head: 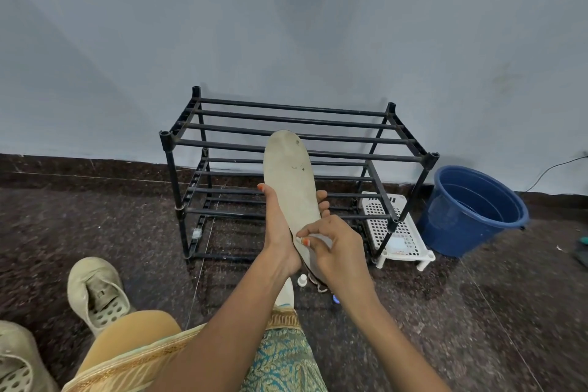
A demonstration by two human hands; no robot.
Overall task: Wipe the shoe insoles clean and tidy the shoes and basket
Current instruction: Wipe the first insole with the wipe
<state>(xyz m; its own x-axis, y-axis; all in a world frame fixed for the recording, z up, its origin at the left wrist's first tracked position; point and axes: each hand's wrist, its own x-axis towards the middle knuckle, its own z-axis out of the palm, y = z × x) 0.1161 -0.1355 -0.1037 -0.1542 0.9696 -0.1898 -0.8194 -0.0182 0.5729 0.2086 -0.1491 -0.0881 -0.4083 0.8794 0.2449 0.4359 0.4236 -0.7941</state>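
One insole (288, 175) being wiped: left grip (279, 226) curling round it, right grip (335, 248) pinching wipe (319, 239); shoes (95, 293), basket (394, 232) awaiting tidying.

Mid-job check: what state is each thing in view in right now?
Insole: held upright, dark spots near toe.
Left hand: grips insole.
Right hand: pinches white wipe against insole.
Shoe rack: standing upright.
Blue bucket: upright, contents unclear.
White basket: upright on floor beside rack.
Shoe: on floor, insole out.

left hand (280, 229): holding the insole (288, 169) up by its middle
right hand (335, 251): pinching a white wipe (315, 239) against its lower end
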